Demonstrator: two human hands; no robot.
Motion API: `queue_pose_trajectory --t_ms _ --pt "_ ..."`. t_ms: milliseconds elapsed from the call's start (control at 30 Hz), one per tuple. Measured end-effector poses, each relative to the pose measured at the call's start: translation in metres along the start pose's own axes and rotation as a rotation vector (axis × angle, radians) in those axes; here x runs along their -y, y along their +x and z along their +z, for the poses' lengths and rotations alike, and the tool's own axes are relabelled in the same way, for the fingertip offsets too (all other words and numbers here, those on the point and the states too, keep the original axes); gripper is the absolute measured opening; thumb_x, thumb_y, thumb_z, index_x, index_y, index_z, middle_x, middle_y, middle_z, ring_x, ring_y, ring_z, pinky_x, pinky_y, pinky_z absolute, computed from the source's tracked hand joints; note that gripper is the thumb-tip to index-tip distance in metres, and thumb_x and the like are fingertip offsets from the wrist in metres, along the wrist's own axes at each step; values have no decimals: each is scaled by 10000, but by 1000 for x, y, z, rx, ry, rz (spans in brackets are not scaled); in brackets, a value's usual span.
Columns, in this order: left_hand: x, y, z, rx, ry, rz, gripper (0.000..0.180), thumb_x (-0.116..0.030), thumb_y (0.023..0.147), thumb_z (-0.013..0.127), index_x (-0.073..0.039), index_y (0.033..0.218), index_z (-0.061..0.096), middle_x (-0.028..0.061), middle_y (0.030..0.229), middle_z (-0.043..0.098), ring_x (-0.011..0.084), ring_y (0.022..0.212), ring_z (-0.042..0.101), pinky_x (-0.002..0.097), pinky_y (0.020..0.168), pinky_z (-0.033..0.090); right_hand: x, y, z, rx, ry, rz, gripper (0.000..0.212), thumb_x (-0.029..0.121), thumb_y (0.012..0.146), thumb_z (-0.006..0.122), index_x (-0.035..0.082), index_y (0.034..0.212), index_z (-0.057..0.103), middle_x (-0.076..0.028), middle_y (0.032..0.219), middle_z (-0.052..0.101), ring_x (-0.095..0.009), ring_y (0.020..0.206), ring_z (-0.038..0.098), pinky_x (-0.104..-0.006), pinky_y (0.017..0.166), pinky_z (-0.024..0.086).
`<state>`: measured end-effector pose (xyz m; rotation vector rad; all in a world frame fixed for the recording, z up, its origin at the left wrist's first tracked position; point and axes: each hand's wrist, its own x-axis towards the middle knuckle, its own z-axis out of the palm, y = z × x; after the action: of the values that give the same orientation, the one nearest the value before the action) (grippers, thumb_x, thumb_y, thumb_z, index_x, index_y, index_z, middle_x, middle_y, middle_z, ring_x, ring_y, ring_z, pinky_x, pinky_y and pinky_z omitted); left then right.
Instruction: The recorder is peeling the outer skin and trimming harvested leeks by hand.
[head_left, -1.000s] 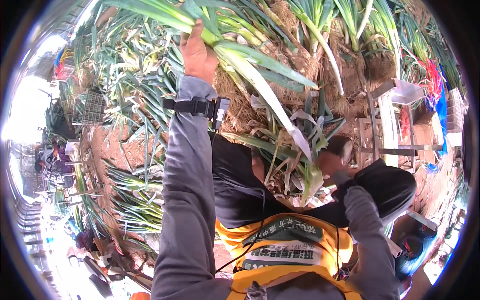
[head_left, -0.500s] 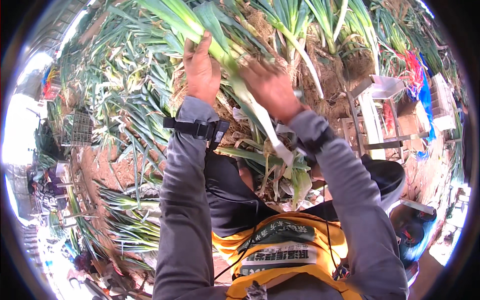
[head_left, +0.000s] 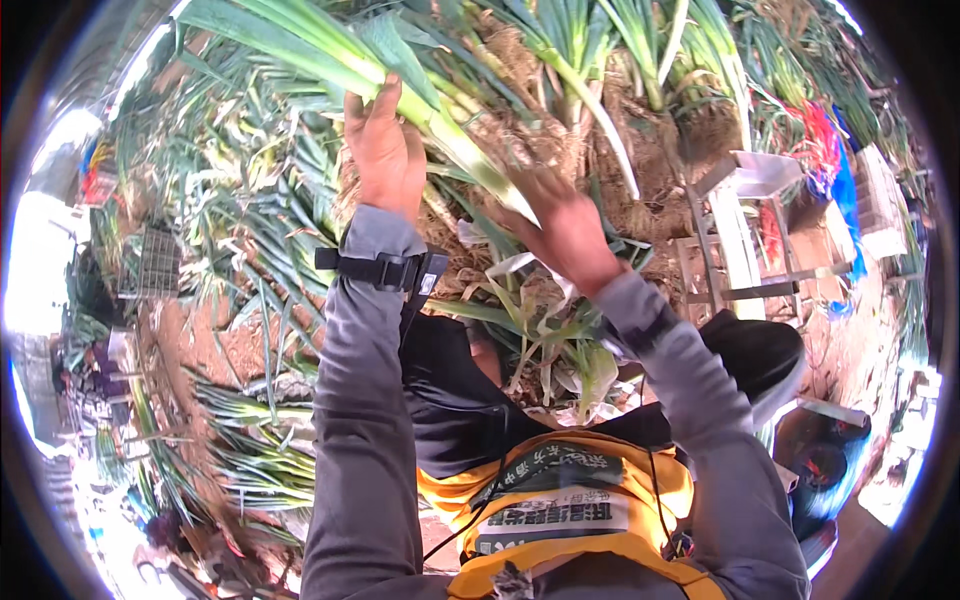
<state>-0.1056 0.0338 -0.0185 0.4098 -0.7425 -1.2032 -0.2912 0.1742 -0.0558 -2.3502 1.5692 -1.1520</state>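
A long leek (head_left: 462, 150) slants across the upper middle, its green leaves toward the far left and its pale shank toward me. My left hand (head_left: 388, 160) is closed around the leek, with the thumb up along the shank. At the pale lower end, my right hand (head_left: 565, 228) has its thumb and fingers on either side of the shank. Those fingers are blurred, and they hide the tip of the leek. Peeled leaves (head_left: 550, 340) lie heaped between my legs, below the right hand.
Leeks (head_left: 230, 160) are piled along the far left. Several upright leeks with soil-covered roots (head_left: 650, 160) stand at the far side. A metal stand (head_left: 745, 290) is on the right, next to red and blue strands (head_left: 835, 160). More leeks (head_left: 265, 450) lie at the near left.
The leek's pale end has moved up and away from my lap. My right hand has slid down and right toward that end, while my left hand has shifted slightly left.
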Motion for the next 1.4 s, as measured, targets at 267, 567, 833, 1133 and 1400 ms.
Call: queue_pose_trajectory --t_ms 267,567,833,1133,1400 --pt "23 -6 19 -122 12 -48 358 55 871 669 -69 1194 575 52 1083 664 198 962 647 379 856 540 -20 49 47 -103 -282 -72 364 192 962 566 36 1289 536 -162 974 690 -295 807 700 -399 606 550" --pt "19 -6 10 -130 -5 -103 291 -6 900 661 -63 1173 575 50 1079 649 193 972 628 362 869 519 -21 56 46 -103 -77 95 240 289 991 566 71 1082 608 -175 664 653 -341 569 660 -451 504 508" --pt "14 1 7 -52 -14 -113 277 -116 960 629 -11 1205 553 91 1114 628 219 1035 603 380 943 492 -29 57 40 -159 314 186 223 248 959 629 27 958 658 -196 722 658 -308 613 655 -401 575 506" --pt "-13 -4 24 151 -30 -78 295 -201 987 597 -2 1190 517 163 1027 614 293 944 634 418 829 551 -40 47 22 286 456 568 295 274 905 680 -19 920 647 -173 789 669 -270 683 629 -391 638 493" --pt "-54 33 -1 149 85 78 226 -134 1003 540 -13 1189 499 169 976 571 286 863 591 407 755 520 -83 -95 38 433 -27 574 190 200 841 610 57 965 596 -201 892 675 -408 873 652 -515 772 486"
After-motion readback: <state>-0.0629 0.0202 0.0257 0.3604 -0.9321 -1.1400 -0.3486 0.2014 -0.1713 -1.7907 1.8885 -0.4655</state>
